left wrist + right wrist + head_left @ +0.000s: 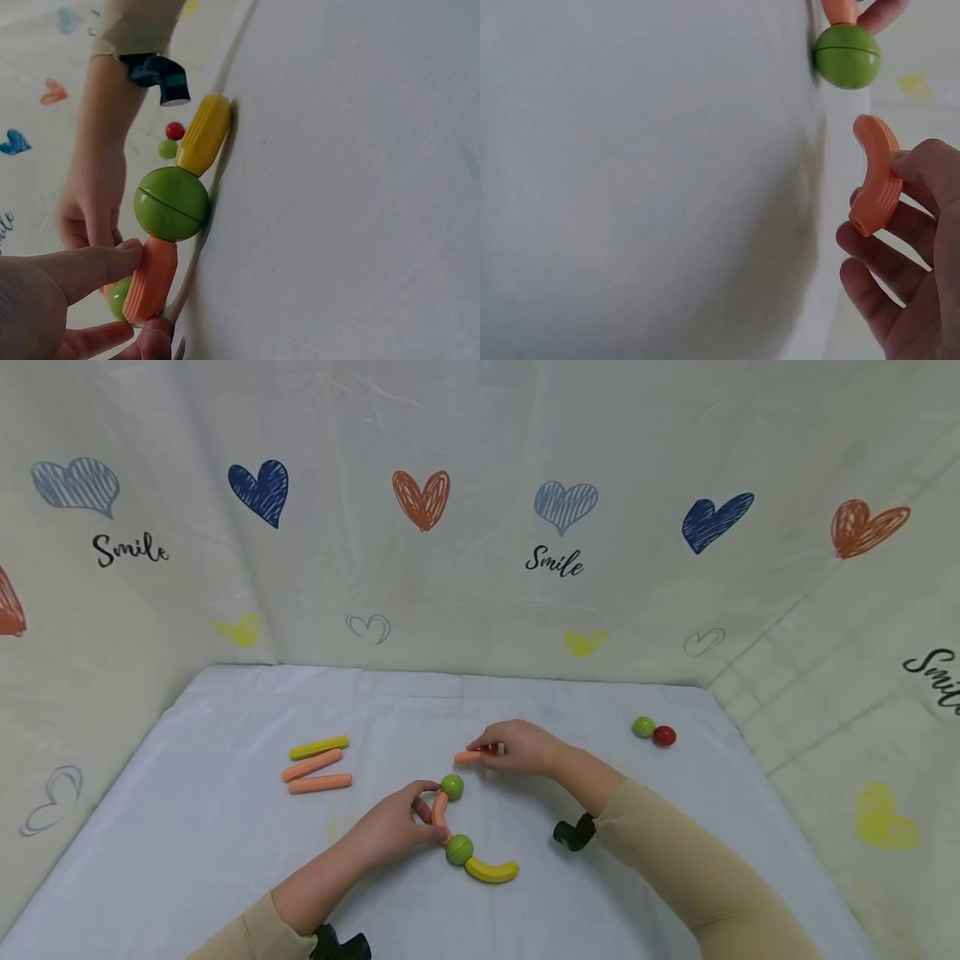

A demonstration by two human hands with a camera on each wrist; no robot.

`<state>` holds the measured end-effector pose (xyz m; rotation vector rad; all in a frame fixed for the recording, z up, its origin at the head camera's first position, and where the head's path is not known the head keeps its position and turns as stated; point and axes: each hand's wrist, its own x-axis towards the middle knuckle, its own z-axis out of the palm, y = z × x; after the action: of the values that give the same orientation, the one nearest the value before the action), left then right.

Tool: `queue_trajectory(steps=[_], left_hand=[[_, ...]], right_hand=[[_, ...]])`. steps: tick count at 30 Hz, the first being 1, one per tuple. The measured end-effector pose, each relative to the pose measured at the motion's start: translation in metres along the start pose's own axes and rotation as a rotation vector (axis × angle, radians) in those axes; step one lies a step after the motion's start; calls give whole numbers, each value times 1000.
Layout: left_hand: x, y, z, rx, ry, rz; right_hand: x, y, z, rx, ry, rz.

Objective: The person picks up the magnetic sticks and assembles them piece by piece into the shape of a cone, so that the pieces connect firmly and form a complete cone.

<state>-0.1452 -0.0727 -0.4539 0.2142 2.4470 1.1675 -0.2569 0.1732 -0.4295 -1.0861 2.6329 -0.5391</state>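
Note:
A chain of toy pieces lies on the table: a green ball (452,787), a curved orange piece (439,810), a second green ball (459,850) and a curved yellow piece (492,870). My left hand (397,827) pinches the orange piece of this chain between thumb and fingers, as the left wrist view also shows. Beyond the upper green ball, my right hand (522,747) holds a separate curved orange piece (879,176) between thumb and fingers. A small gap parts that piece from the green ball (847,57) in the right wrist view.
On the left lie a straight yellow stick (318,747) and two straight orange sticks (312,765). At the far right a green ball (643,727) touches a red ball (664,736). A cloth backdrop printed with hearts (422,500) stands behind the white table (225,827).

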Motion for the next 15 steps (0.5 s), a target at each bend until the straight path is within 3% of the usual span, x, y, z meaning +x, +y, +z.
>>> queue_trajectory(steps=[8,15], left_hand=[[0,0,1,5,2,2],[-1,2,0,11,6,2]], right_hand=[[-11,2,2,200,-44,107],[-14,5,8,227,-68,148]])
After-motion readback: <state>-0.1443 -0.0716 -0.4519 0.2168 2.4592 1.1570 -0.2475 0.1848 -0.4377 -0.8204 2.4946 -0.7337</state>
